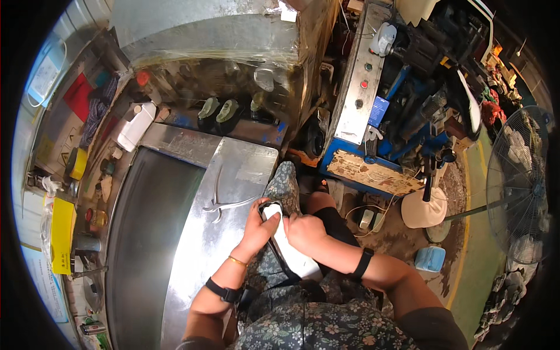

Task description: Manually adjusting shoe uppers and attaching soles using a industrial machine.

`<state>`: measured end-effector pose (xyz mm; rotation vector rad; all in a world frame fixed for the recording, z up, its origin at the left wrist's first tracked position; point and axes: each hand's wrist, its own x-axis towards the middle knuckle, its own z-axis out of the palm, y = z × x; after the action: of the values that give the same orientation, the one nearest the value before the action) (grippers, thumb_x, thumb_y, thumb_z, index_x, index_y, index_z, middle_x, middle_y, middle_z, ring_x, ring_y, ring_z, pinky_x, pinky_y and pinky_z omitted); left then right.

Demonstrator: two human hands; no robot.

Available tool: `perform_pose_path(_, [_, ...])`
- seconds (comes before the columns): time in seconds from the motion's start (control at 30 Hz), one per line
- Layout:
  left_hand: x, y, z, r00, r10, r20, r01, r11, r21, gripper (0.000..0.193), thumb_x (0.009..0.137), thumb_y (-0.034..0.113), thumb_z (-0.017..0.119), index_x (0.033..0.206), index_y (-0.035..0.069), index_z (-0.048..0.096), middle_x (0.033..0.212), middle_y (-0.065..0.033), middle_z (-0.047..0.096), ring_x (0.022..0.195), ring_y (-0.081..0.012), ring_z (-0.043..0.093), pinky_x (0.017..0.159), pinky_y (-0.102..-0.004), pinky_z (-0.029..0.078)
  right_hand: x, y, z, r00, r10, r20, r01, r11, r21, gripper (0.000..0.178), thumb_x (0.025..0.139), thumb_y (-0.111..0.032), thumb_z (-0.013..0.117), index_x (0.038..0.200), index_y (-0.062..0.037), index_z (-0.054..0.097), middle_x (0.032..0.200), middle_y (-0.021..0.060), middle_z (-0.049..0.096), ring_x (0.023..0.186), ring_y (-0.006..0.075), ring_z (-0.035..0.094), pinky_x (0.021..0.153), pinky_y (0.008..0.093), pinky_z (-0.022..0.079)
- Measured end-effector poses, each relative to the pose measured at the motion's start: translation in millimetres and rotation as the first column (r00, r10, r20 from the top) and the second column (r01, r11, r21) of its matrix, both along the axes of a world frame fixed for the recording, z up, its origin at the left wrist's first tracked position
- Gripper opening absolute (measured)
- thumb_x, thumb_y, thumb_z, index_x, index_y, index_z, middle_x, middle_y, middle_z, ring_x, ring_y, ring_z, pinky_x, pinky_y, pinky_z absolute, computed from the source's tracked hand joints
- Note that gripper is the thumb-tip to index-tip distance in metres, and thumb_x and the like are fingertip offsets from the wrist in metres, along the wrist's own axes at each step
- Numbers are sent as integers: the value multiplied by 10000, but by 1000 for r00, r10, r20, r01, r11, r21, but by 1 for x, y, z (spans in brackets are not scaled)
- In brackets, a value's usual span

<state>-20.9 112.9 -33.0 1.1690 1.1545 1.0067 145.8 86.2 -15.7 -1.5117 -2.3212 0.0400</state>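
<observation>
Both hands gripping white shoe last, blue label on machine — print unreadable

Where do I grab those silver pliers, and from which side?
Take the silver pliers by both long handles, probably from the far right side: they lie spread open on the metal tabletop, one handle pointing away from you, the other right, the short tips opposite.

Long white piece, aslant

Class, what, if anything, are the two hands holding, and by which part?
A long white piece, held toward its far end: the left hand grips its left side, the right hand its right.
</observation>
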Motion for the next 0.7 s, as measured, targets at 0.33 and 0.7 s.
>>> perform_pose_path(0.33, [6,-33,8,931,357,80,-308,882,-357,557,1038,420,398,1310,-45,541,1147,-153,662,1045,-255,628,964,-346,470,-1,-27,-22,540,-404,-738,-347,693,-633,673,1042,-352,446,1525,35,183,1494,253,376,1400,314,373,1137,358,294])
perform_pose_path(0.7, [-27,-62,35,821,-175,-544,129,984,-123,698,1048,392,372,1485,-108,154,1425,-394,366,1312,-477,443,1095,-432,366,-25,-36,-24,595,-262,-760,-328,784,-527,795,1024,-404,436,1511,97,58,1515,345,267,1414,418,322,1141,397,283])
